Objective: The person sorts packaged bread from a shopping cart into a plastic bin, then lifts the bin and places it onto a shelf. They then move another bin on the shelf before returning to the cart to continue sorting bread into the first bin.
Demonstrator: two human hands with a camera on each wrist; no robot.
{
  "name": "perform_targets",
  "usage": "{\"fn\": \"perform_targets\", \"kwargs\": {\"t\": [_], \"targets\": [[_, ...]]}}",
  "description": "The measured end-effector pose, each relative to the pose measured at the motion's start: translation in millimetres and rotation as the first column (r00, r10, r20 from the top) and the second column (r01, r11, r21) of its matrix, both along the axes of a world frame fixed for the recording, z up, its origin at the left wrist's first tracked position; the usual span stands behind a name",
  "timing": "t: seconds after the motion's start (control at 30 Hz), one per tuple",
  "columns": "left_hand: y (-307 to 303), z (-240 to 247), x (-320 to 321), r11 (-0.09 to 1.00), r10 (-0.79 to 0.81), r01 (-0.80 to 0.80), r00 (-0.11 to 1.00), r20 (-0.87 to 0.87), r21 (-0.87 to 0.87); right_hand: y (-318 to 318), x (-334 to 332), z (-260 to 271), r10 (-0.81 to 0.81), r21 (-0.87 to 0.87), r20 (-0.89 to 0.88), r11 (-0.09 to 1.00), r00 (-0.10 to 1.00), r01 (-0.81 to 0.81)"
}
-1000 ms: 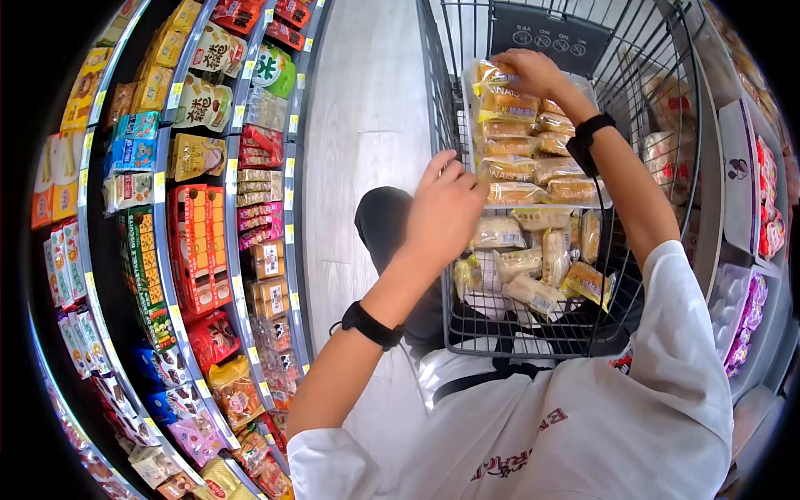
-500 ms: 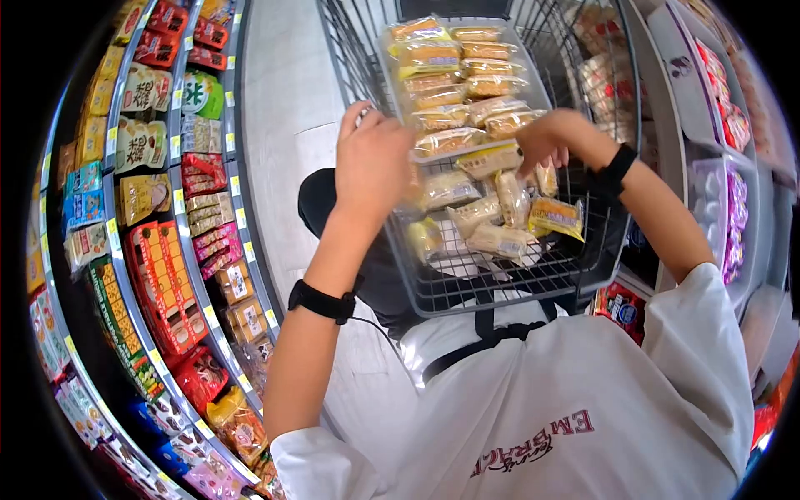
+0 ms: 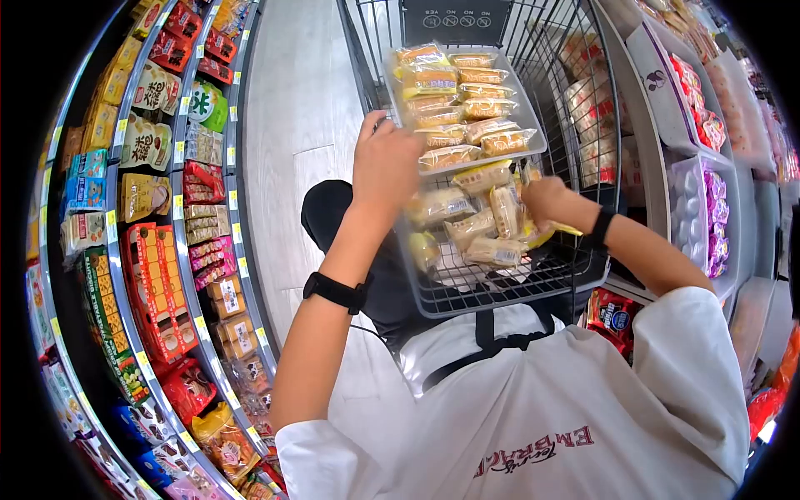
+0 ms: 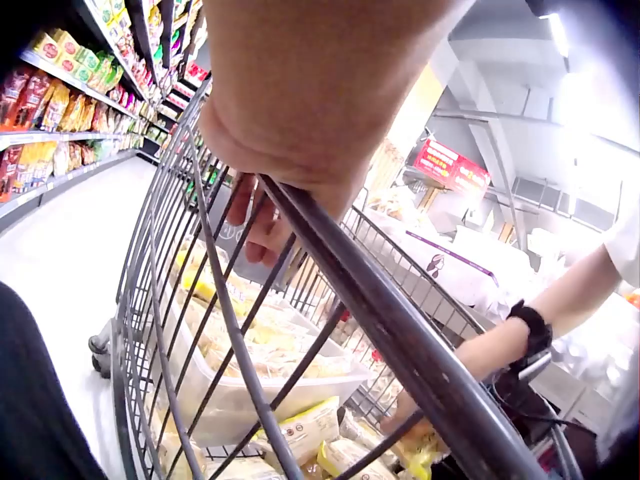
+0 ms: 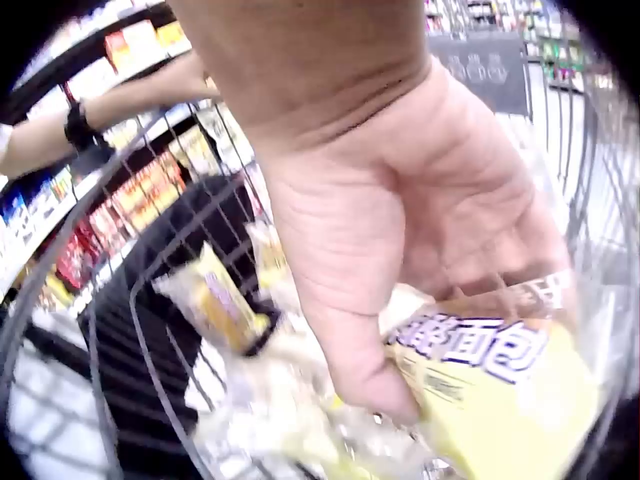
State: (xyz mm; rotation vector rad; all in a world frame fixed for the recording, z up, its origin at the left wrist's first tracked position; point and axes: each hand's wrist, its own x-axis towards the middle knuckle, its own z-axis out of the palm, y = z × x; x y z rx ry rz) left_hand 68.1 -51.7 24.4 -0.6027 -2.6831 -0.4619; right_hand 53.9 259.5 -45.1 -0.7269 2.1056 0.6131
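My right hand (image 3: 546, 202) reaches into the near right part of a wire shopping cart (image 3: 508, 304). Its thumb lies on a yellow bread packet (image 5: 500, 375), the fingers largely hidden behind the wrapper. Draped over the cart's left rim (image 4: 375, 290), my left hand (image 3: 385, 171) has its fingers curled down on the inner side. Between the hands, several wrapped breads (image 3: 472, 227) lie loose in the cart bottom. Farther in stands a clear plastic tray (image 3: 533, 125), holding two columns of wrapped breads (image 3: 486, 108).
Shelves of packaged snacks (image 3: 158, 275) run along the left side, past a pale floor aisle (image 3: 287, 108). White bins (image 3: 696, 208) with bagged sweets line the right, close beside the cart. A dark folding panel (image 3: 454, 21) is at the cart's far end.
My right hand has come from the tray's far end down to the loose breads and taken hold of the yellow packet. My left hand stays at the cart's left side. The head view has shifted.
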Motion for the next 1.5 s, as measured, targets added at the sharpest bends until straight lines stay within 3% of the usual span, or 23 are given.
{"fn": "perform_targets", "kwargs": {"t": [0.1,0.17,0.23,0.3,0.4,0.53,0.6,0.67,0.73,0.77,0.8,0.83,0.9,1.0,1.1,1.17,1.23,1.27,1.3,1.37,1.4,1.47,1.5], "targets": [[0,-1,-1,0.999,-0.009,0.009,1.000,-0.016,0.031,-51,-40,93,-0.003,-0.004,0.003,1.000,1.000,0.003],[1,0,-2,1.000,-0.008,0.008,1.000,-0.009,0.024,-72,-72,114,-0.013,-0.315,-0.155,0.948,0.988,-0.037],[1,1,-2,1.000,-0.005,0.005,1.000,0.002,0.009,-90,-112,73,-0.028,-0.573,-0.428,0.781,0.903,-0.247],[1,1,-3,1.000,0.008,-0.008,1.000,0.010,-0.010,-127,-128,55,-0.223,-0.680,-0.495,0.702,0.840,-0.214],[1,4,-4,0.999,0.019,-0.019,1.000,0.001,-0.045,-153,-142,7,-0.264,-0.746,-0.558,0.575,0.787,-0.336],[0,5,-1,0.998,0.026,-0.026,1.000,0.005,-0.060,-152,-132,-9,-0.281,-0.707,-0.599,0.626,0.750,-0.330],[1,3,0,0.998,0.039,-0.039,0.999,-0.001,-0.056,-126,-119,18,-0.155,-0.740,-0.512,0.579,0.845,-0.342],[-1,6,-2,1.000,0.029,-0.029,1.000,0.012,-0.004,-97,-101,48,0.120,-0.525,-0.018,0.844,0.993,-0.111],[0,3,-2,0.999,0.006,-0.006,1.000,-0.006,0.041,-60,-78,20,0.280,-0.240,0.421,0.952,0.863,-0.192],[1,2,-5,0.999,-0.005,0.005,1.000,-0.008,0.049,-45,-57,8,0.224,-0.159,0.530,0.974,0.818,-0.163],[1,1,-6,0.999,-0.001,0.002,1.000,-0.007,0.032,-24,-36,-32,0.359,-0.197,0.583,0.933,0.729,-0.302],[1,0,-5,1.000,0.006,-0.006,1.000,-0.003,0.012,-16,-18,-46,0.225,-0.058,0.625,0.968,0.747,-0.244],[0,-4,-5,0.999,0.003,-0.002,1.000,-0.016,0.032,-37,6,-21,0.095,-0.095,0.595,0.994,0.798,-0.048],[1,-3,-6,1.000,-0.009,0.009,0.999,-0.040,-0.002,-55,30,-17,0.009,-0.156,0.474,0.985,0.881,0.074],[1,-4,-6,0.999,-0.009,0.010,0.999,-0.043,0.032,-46,43,-49,0.067,-0.264,0.431,0.963,0.900,0.055],[-1,-4,-6,1.000,0.000,0.000,0.999,-0.033,0.011,-46,27,-56,0.000,-0.156,0.463,0.984,0.886,0.082],[-1,-2,-3,0.999,-0.026,0.027,0.999,-0.019,0.028,-30,0,-75,-0.154,-0.220,0.648,0.900,0.746,0.377],[-1,-3,-4,1.000,-0.022,0.023,1.000,0.018,-0.015,-43,-15,-27,-0.291,-0.078,0.732,0.863,0.616,0.500],[-1,-2,-2,1.000,-0.025,0.025,1.000,0.013,-0.018,-40,-24,-11,-0.290,-0.083,0.730,0.861,0.619,0.501],[-1,3,0,0.996,-0.072,0.070,0.997,-0.033,-0.062,-31,-43,10,-0.478,0.061,0.858,0.456,0.186,0.888],[-1,9,2,0.996,-0.072,0.069,0.996,-0.048,-0.064,-32,-50,24,-0.477,0.047,0.856,0.455,0.199,0.889],[-3,20,5,0.985,-0.170,0.167,0.980,0.099,0.034,-35,-58,46,-0.450,0.056,0.892,0.193,0.038,0.980],[-3,22,4,0.985,-0.170,0.168,0.982,0.088,0.028,-33,-62,43,-0.446,0.043,0.894,0.193,0.048,0.980]]}}
